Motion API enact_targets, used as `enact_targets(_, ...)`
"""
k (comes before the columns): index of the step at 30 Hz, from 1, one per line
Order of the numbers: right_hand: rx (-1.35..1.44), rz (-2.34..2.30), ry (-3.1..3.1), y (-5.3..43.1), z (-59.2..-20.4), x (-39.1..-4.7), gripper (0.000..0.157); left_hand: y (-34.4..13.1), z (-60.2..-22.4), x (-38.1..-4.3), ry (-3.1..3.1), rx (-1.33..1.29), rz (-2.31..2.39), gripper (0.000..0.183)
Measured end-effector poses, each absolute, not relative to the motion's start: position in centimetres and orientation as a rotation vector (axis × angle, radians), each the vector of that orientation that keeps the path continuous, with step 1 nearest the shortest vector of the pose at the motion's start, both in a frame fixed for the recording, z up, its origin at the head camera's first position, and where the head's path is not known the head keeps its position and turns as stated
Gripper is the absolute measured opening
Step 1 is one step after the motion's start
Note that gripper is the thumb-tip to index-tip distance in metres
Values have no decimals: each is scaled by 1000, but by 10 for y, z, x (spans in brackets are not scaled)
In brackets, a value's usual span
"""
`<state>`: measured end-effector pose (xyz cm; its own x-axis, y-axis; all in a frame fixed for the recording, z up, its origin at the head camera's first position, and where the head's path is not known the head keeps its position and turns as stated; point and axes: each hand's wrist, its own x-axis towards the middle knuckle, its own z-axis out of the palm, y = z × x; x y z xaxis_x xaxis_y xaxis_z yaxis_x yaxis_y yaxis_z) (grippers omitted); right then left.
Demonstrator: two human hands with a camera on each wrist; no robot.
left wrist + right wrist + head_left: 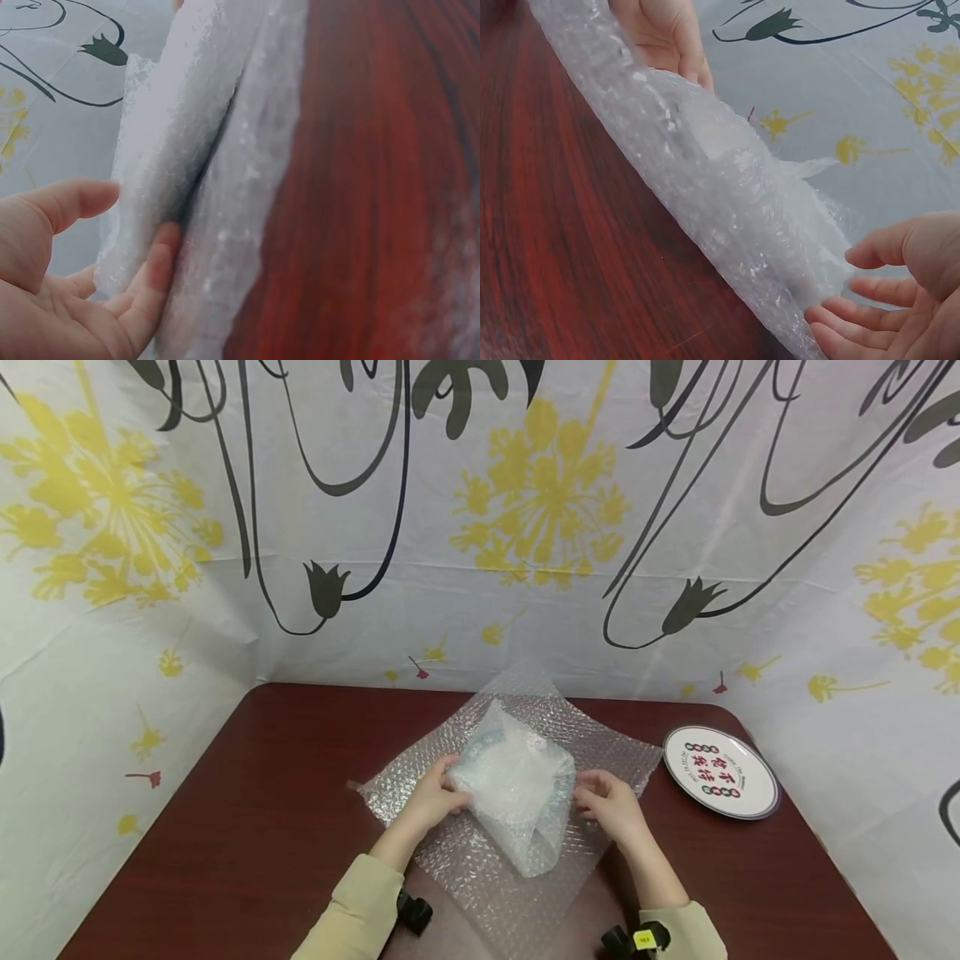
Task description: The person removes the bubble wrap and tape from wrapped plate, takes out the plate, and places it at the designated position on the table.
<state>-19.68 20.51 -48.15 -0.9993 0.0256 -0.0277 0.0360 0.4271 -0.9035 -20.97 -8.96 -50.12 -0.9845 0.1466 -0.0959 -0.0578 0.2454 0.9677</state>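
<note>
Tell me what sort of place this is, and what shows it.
Probably a small makeshift packing or filming station: a dark red-brown table is closed in by flower-printed white sheeting, and on it lie a bubble-wrapped bundle and a printed plate.

I can't make out what lies inside the bubble-wrapped bundle point(513, 785). The smallest lettering on the plate point(722, 772), by the bench's point(187, 860) right edge, is too tiny to read. The bench's near edge falls outside my view.
</note>
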Motion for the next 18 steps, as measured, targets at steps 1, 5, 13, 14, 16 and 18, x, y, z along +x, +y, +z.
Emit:
enact_targets(1, 40, -1646, 2683, 205, -481, -197, 31, -90, -501, -209, 2355, 84, 1812, 79)
enact_targets(5, -51, -1526, 2822, 205, -479, -197, 33, -89, -498, -206, 2390, 88, 1757, 81)
enact_targets(13, -407, -1439, 2951, 201, -483, -196, 42, -88, -496, -203, 2421, 117, 1747, 82)
enact_targets(14, -452, -1432, 2954, 200, -483, -196, 42, -88, -496, -202, 2424, 118, 1747, 81)
enact_targets(16, -532, -1411, 2959, 197, -484, -195, 43, -88, -496, -202, 2413, 113, 1764, 81)
enact_targets(18, -594, -1386, 2962, 194, -486, -195, 45, -88, -496, -201, 2403, 109, 1780, 81)
